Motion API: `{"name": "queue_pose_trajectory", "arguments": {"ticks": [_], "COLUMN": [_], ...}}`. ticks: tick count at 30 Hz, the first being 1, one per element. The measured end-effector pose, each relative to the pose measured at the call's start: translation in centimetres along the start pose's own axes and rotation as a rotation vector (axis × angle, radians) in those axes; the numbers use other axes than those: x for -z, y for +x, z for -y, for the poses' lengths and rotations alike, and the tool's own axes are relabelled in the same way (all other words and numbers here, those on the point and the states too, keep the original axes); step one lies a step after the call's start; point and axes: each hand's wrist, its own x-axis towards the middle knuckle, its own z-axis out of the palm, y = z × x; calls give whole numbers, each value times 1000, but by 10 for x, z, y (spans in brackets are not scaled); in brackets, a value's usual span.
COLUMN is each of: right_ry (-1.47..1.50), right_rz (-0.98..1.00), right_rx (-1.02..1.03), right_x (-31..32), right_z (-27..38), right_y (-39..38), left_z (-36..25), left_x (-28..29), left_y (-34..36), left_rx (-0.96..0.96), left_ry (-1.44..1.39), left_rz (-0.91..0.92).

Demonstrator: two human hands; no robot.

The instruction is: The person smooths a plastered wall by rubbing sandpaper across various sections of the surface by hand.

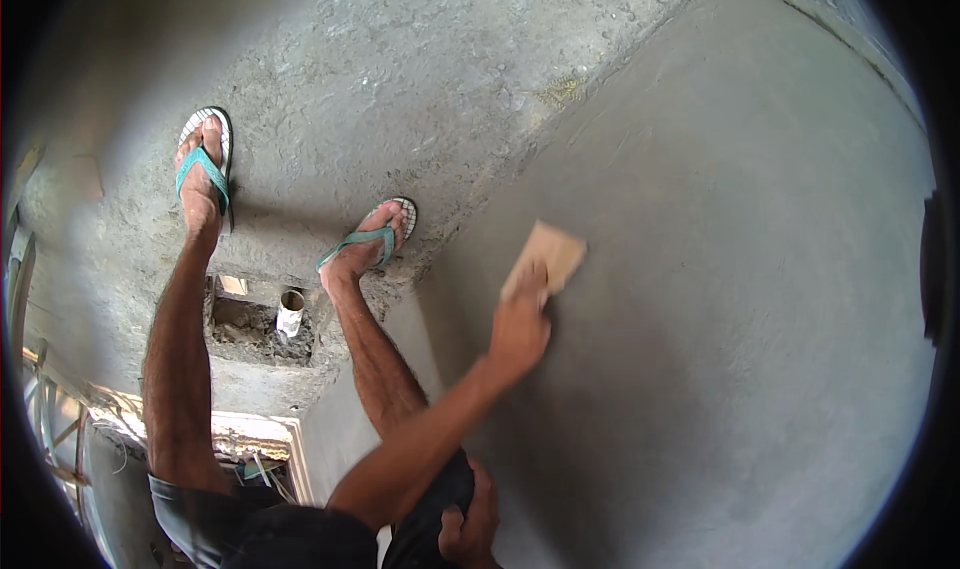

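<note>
My left hand (pixel 521 319) reaches across to the right, closed on a flat tan rectangular pad (pixel 552 254). The pad lies against a smooth grey plastered wall (pixel 740 269); whether it is sponge or wood I cannot make out. Lower down, my right hand (pixel 473 524) rests on the dark cloth over my right thigh, its thumb apart from the fingers and holding nothing. Part of that hand's wrist is cut off by the lower edge.
My feet stand in green-strapped flip-flops (pixel 203 164) on a rough concrete floor (pixel 330 79). Close to them is a rectangular pit (pixel 245 334) with an upright white pipe (pixel 290 314). A framed opening (pixel 295 449) and wooden poles (pixel 70 439) lie at the lower left.
</note>
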Motion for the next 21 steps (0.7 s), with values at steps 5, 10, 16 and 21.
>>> {"name": "queue_pose_trajectory", "arguments": {"ticks": [5,10,16,21], "right_ry": [53,17,10,35], "right_rz": [-37,-29,-34,-64], "right_rx": [88,74,32,92], "right_x": [-15,-12,-9,-12], "right_z": [13,-12,-12,14], "right_y": [-2,-6,-8,0], "left_z": [58,-2,-50,45], "left_x": [12,6,20,12], "left_y": [147,43,-65,103], "left_rx": [41,139,169,227], "left_ry": [149,-25,-50,107], "left_rz": [20,105,202,125]}}
